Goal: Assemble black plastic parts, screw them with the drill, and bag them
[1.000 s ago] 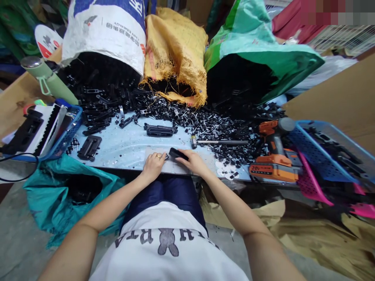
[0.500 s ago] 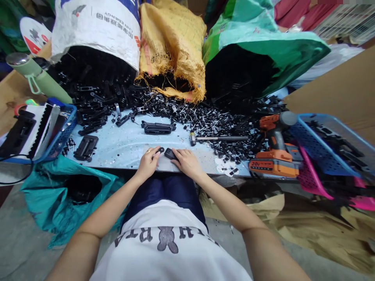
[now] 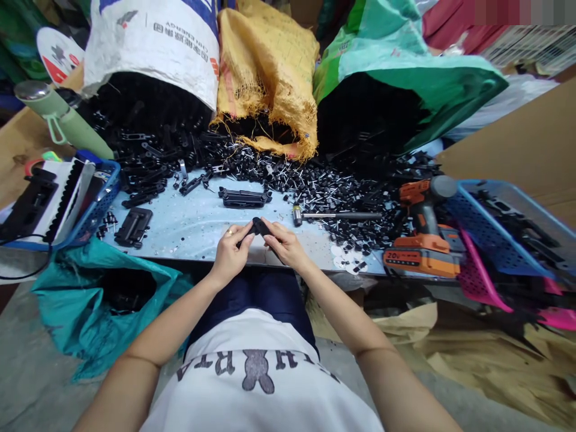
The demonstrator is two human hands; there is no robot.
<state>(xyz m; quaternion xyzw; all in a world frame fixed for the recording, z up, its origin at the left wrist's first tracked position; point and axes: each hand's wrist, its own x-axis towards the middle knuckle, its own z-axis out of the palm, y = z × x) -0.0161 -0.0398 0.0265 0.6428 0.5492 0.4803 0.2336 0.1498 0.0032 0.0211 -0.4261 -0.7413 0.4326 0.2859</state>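
Observation:
My left hand (image 3: 233, 247) is closed in a pinch on a small black plastic piece, most of it covered by the fingers. Opposite it, my right hand (image 3: 285, 243) grips a black plastic part (image 3: 260, 227) with a rounded end. The two pieces meet between my fingertips near the front edge of the table; whether they are joined I cannot tell. Just beyond my hands lies a folded black bracket-like assembly (image 3: 244, 198). A hammer (image 3: 337, 215) rests to its right, and another black assembly (image 3: 134, 227) lies at the left.
Heaped black parts and metal pins (image 3: 310, 177) cover the back of the table (image 3: 193, 231), below a white sack (image 3: 153, 42), a yellow sack (image 3: 267, 66) and a green sack (image 3: 450, 84). An orange cordless drill (image 3: 423, 252) and a blue basket (image 3: 508, 222) stand right.
Both hands have come closer together, bringing the two black pieces into contact. The right hand has picked its part up off the table and turned it.

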